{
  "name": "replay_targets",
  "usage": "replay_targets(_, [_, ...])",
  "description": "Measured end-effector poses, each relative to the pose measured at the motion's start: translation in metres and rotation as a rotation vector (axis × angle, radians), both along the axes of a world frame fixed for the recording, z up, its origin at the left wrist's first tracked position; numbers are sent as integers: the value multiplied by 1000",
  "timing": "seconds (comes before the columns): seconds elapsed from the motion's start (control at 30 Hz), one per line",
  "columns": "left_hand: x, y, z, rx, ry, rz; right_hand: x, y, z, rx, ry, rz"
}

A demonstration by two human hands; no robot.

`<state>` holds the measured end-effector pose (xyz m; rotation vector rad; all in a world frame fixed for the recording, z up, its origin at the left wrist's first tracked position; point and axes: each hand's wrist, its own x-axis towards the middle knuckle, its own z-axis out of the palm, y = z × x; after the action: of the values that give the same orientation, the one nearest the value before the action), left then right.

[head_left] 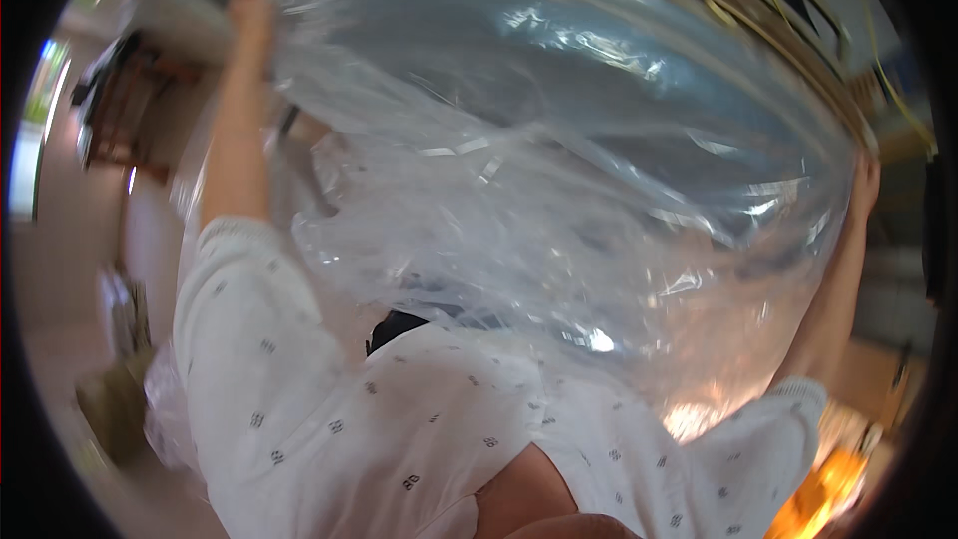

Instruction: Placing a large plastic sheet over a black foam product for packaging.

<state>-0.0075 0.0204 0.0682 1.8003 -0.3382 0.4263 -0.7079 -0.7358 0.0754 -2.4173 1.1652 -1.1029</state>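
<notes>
A large clear plastic bag [559, 170] billows across most of the view, stretched wide between my raised arms. My left hand [249, 15] grips its upper left edge, high up near the top. My right hand [864, 180] holds the bag's right edge, partly hidden behind the plastic. Both sleeves are white with a small dark pattern [299, 389]. The plastic is wrinkled, shiny with glare, and hides most of what lies behind it.
A dark wooden piece of furniture [120, 110] stands at the far left. More crumpled plastic [165, 409] lies at the lower left. Something orange [828, 489] shows at the lower right. A long beam or rail with yellow cables [778, 30] runs across the upper right.
</notes>
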Motion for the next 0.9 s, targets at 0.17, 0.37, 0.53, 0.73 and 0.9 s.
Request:
replay_targets(0.17, [6, -51, -44, 224, -209, 223, -3, -13, -91, 176, -359, 22])
replay_targets(0.37, [20, -55, -33, 178, -77, 175, 36, -5, -72, 131, -122, 48])
replay_targets(0.53, [35, -73, -35, 112, -58, 98, 32, -14, -71, 137, -90, -28])
replay_targets(0.73, [35, -77, -34, 96, 32, 52, 35, -8, -68, 163, -110, -23])
replay_targets(0.9, [57, -74, -43, -139, 128, -61, 29, -7, -65, 121, -160, 9])
